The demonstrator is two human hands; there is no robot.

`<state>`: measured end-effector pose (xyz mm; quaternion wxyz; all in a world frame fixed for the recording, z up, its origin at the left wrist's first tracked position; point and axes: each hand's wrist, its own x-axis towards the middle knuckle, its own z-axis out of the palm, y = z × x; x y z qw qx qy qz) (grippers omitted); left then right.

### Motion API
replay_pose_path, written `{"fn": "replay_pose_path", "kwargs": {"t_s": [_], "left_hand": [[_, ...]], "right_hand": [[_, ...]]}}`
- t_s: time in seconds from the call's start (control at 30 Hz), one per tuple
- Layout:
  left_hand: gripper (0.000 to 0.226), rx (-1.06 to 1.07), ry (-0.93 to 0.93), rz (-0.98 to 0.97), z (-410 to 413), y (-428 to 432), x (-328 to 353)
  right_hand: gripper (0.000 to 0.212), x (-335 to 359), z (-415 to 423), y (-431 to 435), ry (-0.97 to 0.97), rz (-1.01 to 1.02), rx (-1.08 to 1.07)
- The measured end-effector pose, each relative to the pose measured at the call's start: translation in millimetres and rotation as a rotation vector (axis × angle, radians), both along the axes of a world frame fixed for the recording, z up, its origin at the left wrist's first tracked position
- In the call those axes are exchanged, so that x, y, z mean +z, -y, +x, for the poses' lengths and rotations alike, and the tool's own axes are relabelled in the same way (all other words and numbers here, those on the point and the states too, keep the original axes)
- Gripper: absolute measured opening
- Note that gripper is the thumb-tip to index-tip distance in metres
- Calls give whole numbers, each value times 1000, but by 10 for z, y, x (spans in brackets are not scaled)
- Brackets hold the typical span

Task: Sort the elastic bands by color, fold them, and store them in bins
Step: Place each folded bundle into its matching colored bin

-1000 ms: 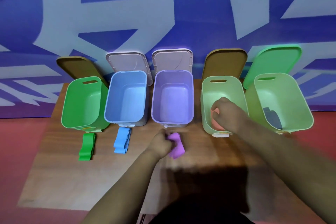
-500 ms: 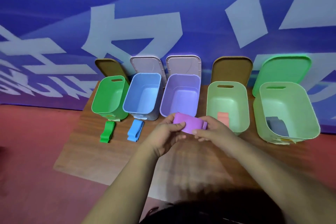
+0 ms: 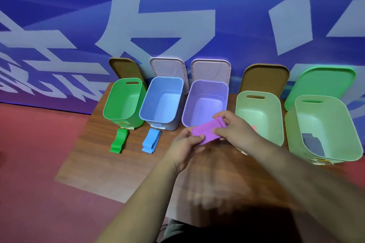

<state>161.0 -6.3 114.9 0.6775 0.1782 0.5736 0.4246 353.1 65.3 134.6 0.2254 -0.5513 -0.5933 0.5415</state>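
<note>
A purple elastic band (image 3: 205,131) is held above the table between both hands, just in front of the purple bin (image 3: 205,102). My left hand (image 3: 183,148) pinches its near left end and my right hand (image 3: 233,130) pinches its far right end. On the table lie a green band (image 3: 119,141) in front of the green bin (image 3: 124,102) and a blue band (image 3: 151,141) in front of the blue bin (image 3: 162,102). A pink band (image 3: 254,128) shows inside the pale green bin (image 3: 260,116). A grey band (image 3: 314,144) lies in the rightmost pale green bin (image 3: 327,130).
The bins stand in a row on a wooden table (image 3: 118,173) against a blue wall. Their lids lean upright behind them, among them a brown lid (image 3: 264,79) and a green lid (image 3: 324,83). Red floor lies left of the table.
My right hand left the pale green bin, where the pink band stays. Both hands lifted the purple band off the table and now stretch it slightly wider in front of the purple bin.
</note>
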Motion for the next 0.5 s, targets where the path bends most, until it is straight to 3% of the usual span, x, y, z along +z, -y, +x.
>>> {"fn": "replay_pose_path", "kwargs": {"t_s": [0.13,0.27,0.4,0.5], "left_hand": [[15,-40,-119,-58,-271,-197,-95],[20,-128,-236,-188,-575,-353,-253],[13,-281,-316,-249,-883,-389,-366],[13,-379,-549,-250,-1208,-395,-477]], "right_hand": [[57,62,-200,-304,239,180,64],[11,17,-467,-523,402,292,139],[23,-332,-651,-812,610,297,218],[25,-526,-806,-938,702,202,382]]}}
